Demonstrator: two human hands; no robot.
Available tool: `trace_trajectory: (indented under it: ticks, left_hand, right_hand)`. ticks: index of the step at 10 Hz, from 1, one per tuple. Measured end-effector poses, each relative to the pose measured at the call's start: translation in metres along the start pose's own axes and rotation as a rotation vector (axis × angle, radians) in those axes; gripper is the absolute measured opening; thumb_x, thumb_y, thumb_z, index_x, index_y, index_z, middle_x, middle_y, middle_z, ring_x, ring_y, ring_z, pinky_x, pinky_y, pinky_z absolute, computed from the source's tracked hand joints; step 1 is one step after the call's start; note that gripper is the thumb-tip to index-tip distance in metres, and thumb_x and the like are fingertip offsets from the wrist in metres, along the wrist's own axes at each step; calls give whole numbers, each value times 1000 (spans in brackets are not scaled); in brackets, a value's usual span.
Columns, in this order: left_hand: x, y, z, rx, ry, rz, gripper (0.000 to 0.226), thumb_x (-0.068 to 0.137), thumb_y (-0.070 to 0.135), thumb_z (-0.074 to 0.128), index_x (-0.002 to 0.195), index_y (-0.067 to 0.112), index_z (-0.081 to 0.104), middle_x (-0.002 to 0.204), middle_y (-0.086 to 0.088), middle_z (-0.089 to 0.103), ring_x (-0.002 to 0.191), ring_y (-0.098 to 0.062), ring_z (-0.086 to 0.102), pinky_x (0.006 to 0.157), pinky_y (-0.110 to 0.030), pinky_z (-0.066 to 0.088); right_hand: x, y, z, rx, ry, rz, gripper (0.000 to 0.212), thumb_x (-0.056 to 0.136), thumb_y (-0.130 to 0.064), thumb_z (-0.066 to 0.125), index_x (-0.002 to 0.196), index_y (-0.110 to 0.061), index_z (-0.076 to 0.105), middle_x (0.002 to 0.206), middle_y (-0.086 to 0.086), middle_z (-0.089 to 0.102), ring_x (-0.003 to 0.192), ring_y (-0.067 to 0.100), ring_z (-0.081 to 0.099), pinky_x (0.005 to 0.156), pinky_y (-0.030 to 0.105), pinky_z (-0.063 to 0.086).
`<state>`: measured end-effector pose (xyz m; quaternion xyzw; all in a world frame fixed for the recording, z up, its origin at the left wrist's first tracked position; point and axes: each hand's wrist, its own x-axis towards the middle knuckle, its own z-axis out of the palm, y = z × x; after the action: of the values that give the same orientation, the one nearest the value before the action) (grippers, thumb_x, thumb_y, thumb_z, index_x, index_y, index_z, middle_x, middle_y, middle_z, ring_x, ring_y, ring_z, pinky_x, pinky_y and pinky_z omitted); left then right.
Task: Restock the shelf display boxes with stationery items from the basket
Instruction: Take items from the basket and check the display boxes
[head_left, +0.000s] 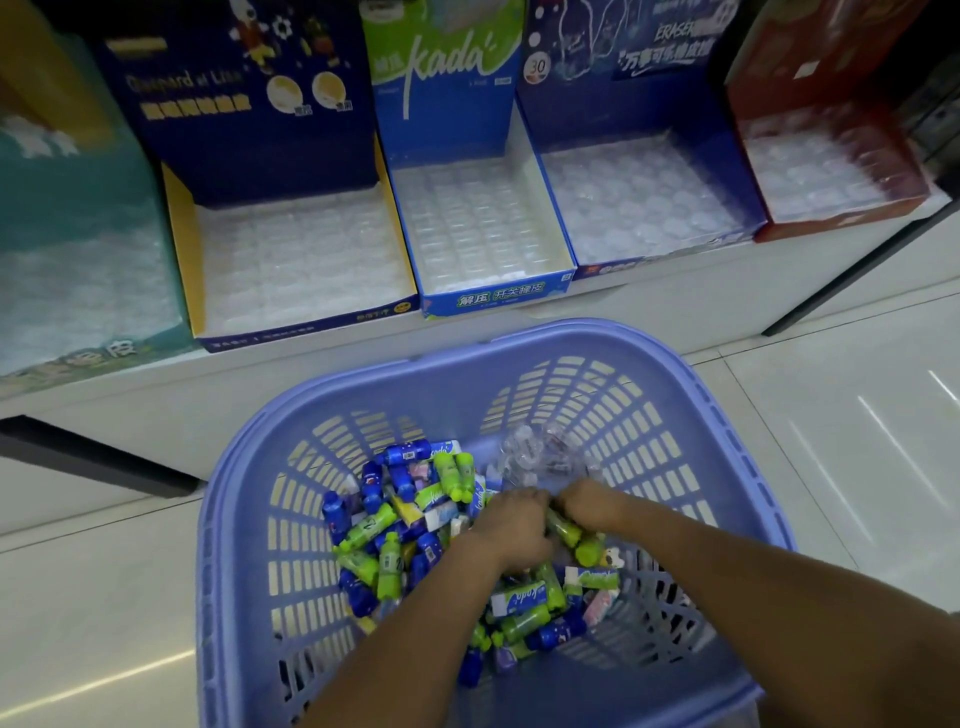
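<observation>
Left hand (511, 525) knuckles-up, fingers curled down into a heap of small green and blue bottle-shaped erasers and flat white packets (395, 540). Touching it on the right, right hand (587, 506), likewise curled, lying over a green bottle-shaped eraser (563, 527). Grip on anything: not possible to tell for either hand. Heap lying in the bottom of a lilac slotted plastic basket (234, 519), with a crumpled clear plastic tray (540, 457) just beyond the fingertips.

Behind the basket, on a white shelf (363, 358), five open cardboard display boxes side by side. Far left, a teal box (67, 234). Next, a navy box with yellow side walls (291, 156). Then a blue box with a green "kada" header (452, 104). Then a dark blue box marked "ERASER" (623, 104). Last, a red box (810, 104). Clear blister inserts lining the four on the right. Pale glossy floor tiles (831, 441) to the right of the basket.
</observation>
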<state>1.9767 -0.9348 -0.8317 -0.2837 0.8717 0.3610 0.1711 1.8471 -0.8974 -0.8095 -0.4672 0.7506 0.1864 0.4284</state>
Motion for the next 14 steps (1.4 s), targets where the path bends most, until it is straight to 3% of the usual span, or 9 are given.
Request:
trace_trajectory:
  ticks: [2, 4, 5, 6, 7, 10, 12, 13, 14]
  left_hand:
    - [6, 10, 13, 133, 23, -26, 57, 91, 52, 44, 132, 13, 45, 129, -13, 50, 121, -29, 45, 101, -41, 33]
    - [8, 14, 6, 260, -82, 3, 57, 94, 45, 45, 143, 18, 36, 143, -11, 41, 128, -29, 40, 106, -41, 31]
    - [8, 16, -2, 219, -130, 12, 50, 95, 45, 45, 137, 17, 45, 137, -11, 48, 120, -30, 48, 100, -39, 40]
    - [6, 13, -12, 175, -188, -56, 47, 94, 51, 45, 121, 16, 60, 120, -12, 60, 104, -29, 57, 86, -39, 50]
    - [-3, 7, -16, 171, -252, -45, 54, 94, 55, 41, 112, 10, 65, 113, -13, 60, 102, -28, 55, 85, -41, 49]
    - [-37, -3, -10, 339, -268, 7, 53, 99, 49, 31, 144, 21, 36, 144, -12, 43, 131, -32, 36, 105, -44, 36]
    - [-39, 0, -7, 234, -92, -101, 35, 103, 28, 31, 119, 11, 56, 117, -17, 57, 110, -34, 51, 93, -42, 38]
    - [-38, -4, -2, 139, 73, -141, 45, 101, 39, 30, 116, 7, 59, 119, -15, 54, 114, -28, 48, 89, -37, 42]
    - [-33, -1, 6, 147, 117, -175, 48, 100, 41, 32, 128, 7, 49, 128, -13, 50, 117, -27, 47, 95, -37, 39]
  right_hand:
    - [10, 9, 20, 100, 205, 105, 32, 94, -8, 42, 63, -14, 44, 65, 4, 39, 58, 16, 37, 69, 26, 34]
    - [3, 10, 29, 30, 161, -108, 26, 92, -7, 47, 117, -2, 51, 117, 15, 50, 100, 27, 51, 85, 36, 40]
    - [-7, 13, 26, -66, 218, -253, 12, 100, -15, 42, 92, -8, 49, 93, 11, 47, 74, 21, 45, 75, 37, 40]
    - [-2, 22, 12, -210, 213, -326, 47, 92, -8, 53, 137, -10, 40, 130, 15, 36, 117, 32, 43, 101, 41, 36]
    - [-2, 19, 2, -241, 203, -372, 57, 92, -8, 53, 145, -13, 31, 146, 15, 29, 129, 33, 35, 109, 43, 31]
    - [7, 12, -19, 62, 44, -214, 37, 92, 2, 42, 127, -1, 53, 132, 19, 46, 121, 32, 45, 103, 37, 36]
    - [-11, 5, -7, -279, -358, -136, 26, 95, -11, 47, 116, 0, 58, 118, 14, 56, 108, 34, 53, 94, 41, 45]
    - [-11, -2, -4, -354, -285, -136, 20, 95, -21, 49, 84, -6, 57, 87, 12, 49, 78, 22, 43, 75, 32, 38]
    - [-12, -8, -6, -280, 25, -170, 21, 93, -16, 49, 101, 0, 61, 93, 19, 53, 86, 24, 53, 75, 32, 41]
